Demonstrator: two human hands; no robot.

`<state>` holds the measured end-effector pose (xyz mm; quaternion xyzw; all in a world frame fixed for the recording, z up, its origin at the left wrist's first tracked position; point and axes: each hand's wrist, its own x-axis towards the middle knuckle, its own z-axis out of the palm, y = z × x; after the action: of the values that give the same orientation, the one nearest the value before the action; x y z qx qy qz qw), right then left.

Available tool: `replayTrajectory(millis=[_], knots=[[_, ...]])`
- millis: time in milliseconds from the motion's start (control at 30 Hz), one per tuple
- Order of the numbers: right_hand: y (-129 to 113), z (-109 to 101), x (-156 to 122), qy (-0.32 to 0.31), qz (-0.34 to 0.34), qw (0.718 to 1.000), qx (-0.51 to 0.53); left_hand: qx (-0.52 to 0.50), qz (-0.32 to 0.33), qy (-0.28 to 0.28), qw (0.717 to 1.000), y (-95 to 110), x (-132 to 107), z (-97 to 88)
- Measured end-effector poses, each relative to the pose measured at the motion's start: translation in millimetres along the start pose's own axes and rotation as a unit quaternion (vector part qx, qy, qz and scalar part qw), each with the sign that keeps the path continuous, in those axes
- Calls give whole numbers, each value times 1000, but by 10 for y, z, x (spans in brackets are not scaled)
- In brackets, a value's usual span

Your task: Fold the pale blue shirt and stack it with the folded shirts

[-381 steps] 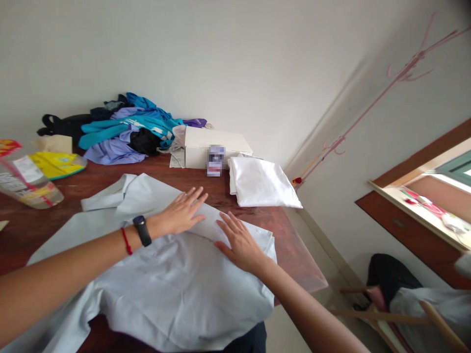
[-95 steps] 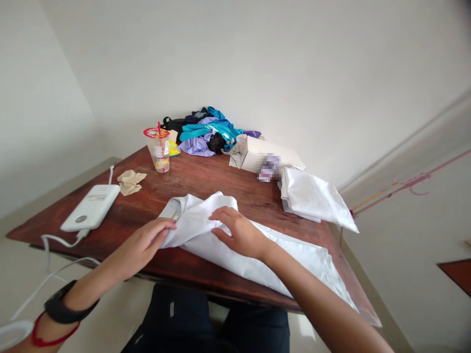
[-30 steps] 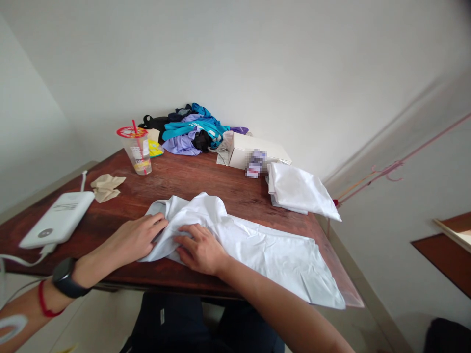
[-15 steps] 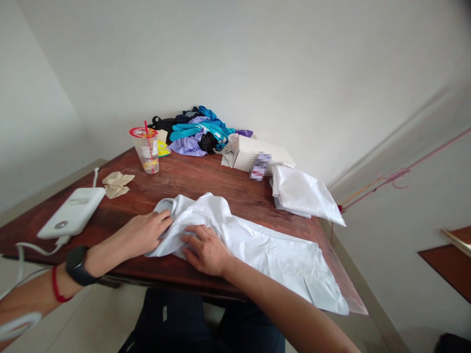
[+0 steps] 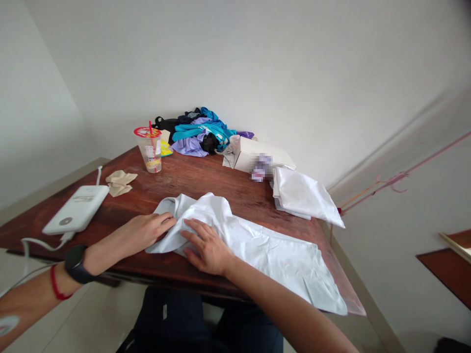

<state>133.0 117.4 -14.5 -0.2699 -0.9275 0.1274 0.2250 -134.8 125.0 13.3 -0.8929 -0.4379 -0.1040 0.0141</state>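
A white satiny cloth (image 5: 272, 250) lies along the near edge of the table, bunched at its left end and flatter towards the right. At the bunched end my left hand (image 5: 152, 230) has its fingers curled on the fabric, the fingertips partly hidden in a fold. Just right of it, my right hand (image 5: 208, 247) rests palm down on the same cloth with fingers spread. A folded white fabric (image 5: 305, 191) sits apart, near the table's right edge.
On the left of the wooden table (image 5: 184, 171) are a white power bank (image 5: 77, 208) with cables and a crumpled napkin (image 5: 120, 182). Behind stand a plastic cup (image 5: 150, 152), piled clothes (image 5: 202, 132) and a white box (image 5: 263, 152). A pink cord (image 5: 430, 159) runs at right.
My left hand has shifted slightly right on the bunched fabric. My right hand and the cloth look almost the same; the view has tilted a little.
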Motion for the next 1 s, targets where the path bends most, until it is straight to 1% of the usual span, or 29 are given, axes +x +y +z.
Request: replayTrajectory(millis=[67, 100, 200, 267, 300, 367, 467, 567, 633, 700, 767, 833, 900, 933, 1000], knots=[[4, 0, 3, -14, -4, 1000, -5, -15, -29, -11, 999, -14, 7, -11], [4, -2, 5, -23, -5, 1000, -7, -31, -54, -8, 998, -21, 14, -16], [-3, -24, 16, -52, -2, 999, -14, -100, -150, 22, 983, -34, 26, -21], [-12, -41, 29, -71, 1, 997, -18, -147, -189, 39, 970, -13, 20, -24], [-18, -47, 37, -80, 4, 997, -21, -168, -195, 45, 965, 11, 14, -29], [-34, -43, 61, -96, 10, 995, -28, -210, -182, 48, 959, 72, 3, -49], [-76, 0, 106, -106, 26, 993, -45, -282, -155, 20, 947, 132, 2, -77], [-140, 61, 150, -101, 59, 991, -65, -332, -158, -20, 930, 69, 16, -41], [-180, 88, 174, -102, 75, 989, -71, -340, -172, -30, 924, -19, 18, 24], [-204, 93, 191, -108, 82, 988, -71, -319, -185, -29, 929, -84, 3, 97], [-207, 78, 201, -117, 85, 987, -66, -248, -179, -3, 952, -75, -34, 153], [-191, 50, 201, -121, 85, 987, -58, -137, -135, 47, 980, 20, -93, 184], [-162, 10, 183, -121, 79, 989, -41, -41, -70, 82, 993, 171, -167, 200], [-143, -13, 164, -119, 75, 990, -28, -12, -38, 85, 996, 249, -205, 208], [-92, -70, 103, -102, 76, 992, 2, 16, 15, 76, 997, 376, -271, 229]])
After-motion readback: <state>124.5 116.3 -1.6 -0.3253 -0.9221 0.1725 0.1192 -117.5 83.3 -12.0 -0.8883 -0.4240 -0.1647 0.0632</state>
